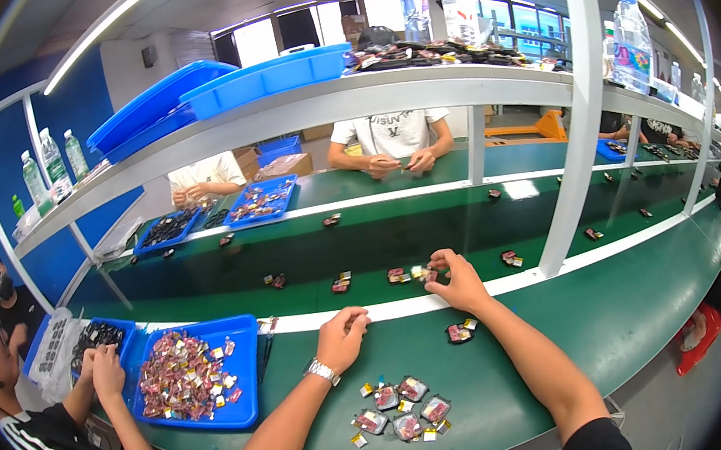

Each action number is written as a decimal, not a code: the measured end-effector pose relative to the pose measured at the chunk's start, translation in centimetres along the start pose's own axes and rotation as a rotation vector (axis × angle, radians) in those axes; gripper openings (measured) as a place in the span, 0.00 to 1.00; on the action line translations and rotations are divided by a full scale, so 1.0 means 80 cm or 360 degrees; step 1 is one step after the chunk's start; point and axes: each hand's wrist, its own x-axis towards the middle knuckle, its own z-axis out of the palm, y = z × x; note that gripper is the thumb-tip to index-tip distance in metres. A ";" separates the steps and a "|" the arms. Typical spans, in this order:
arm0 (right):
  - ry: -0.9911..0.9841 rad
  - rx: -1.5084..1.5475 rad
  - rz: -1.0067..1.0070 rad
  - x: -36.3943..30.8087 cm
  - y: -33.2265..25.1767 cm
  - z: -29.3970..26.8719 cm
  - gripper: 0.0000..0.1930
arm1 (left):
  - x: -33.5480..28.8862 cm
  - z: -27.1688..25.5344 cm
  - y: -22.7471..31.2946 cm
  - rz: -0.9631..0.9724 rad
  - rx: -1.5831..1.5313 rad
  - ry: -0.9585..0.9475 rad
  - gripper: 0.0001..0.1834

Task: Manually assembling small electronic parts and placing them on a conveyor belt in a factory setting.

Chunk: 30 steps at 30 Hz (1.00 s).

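Observation:
My right hand [462, 286] reaches over the white rail to the green belt. Its thumb and fingertips close about a small electronic assembly [429, 274] with a pinkish board, partly covered by the fingers. Similar assemblies [397, 275] lie on the belt just left of it. My left hand [343, 339], with a metal watch at the wrist, hovers above the near table, fingers curled inward; whatever is in them is hidden. On the table between my forearms rests a cluster of black-edged assemblies [406, 427] with small yellow-and-white pieces. Another assembly [460, 331] sits under my right forearm.
A blue tray [254, 359] heaped with small pinkish parts stands at left, beside a co-worker's hands [105, 373]. A white upright post [565, 151] rises right of my right hand. Overhead, a shelf [296, 113] carries blue trays and bottles. Co-workers sit across the belt.

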 end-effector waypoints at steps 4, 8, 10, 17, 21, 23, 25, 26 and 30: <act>-0.0655 0.0353 -0.0527 -0.040 -0.091 -0.030 0.28 | 0.007 -0.017 0.015 -0.0366 -0.0793 -0.0428 0.19; -0.0850 0.0540 -0.0665 -0.063 -0.108 -0.016 0.29 | 0.005 -0.027 0.001 -0.0530 -0.0925 -0.1012 0.22; -0.0921 0.0490 -0.0595 -0.062 -0.112 -0.018 0.29 | 0.004 -0.026 0.006 -0.0481 -0.1002 -0.1034 0.23; -0.0409 0.0501 -0.0375 -0.080 -0.132 0.009 0.21 | -0.005 -0.008 0.022 -0.0462 -0.1117 -0.0684 0.22; -0.0158 0.0032 -0.0553 -0.082 -0.128 0.014 0.14 | -0.007 -0.003 0.022 -0.0433 -0.1077 -0.0649 0.21; -0.0196 -0.0021 -0.0503 -0.082 -0.125 0.016 0.14 | -0.008 0.000 0.021 -0.0450 -0.1062 -0.0687 0.21; -0.0199 -0.0149 -0.0570 -0.082 -0.124 0.018 0.12 | -0.009 0.005 0.020 -0.0499 -0.1010 -0.0649 0.20; -0.0198 -0.0148 -0.0565 -0.083 -0.123 0.019 0.12 | -0.009 0.005 0.020 -0.0503 -0.1008 -0.0652 0.20; -0.0257 -0.0249 -0.0696 -0.084 -0.116 0.021 0.11 | -0.009 0.004 0.018 -0.0528 -0.1048 -0.0614 0.20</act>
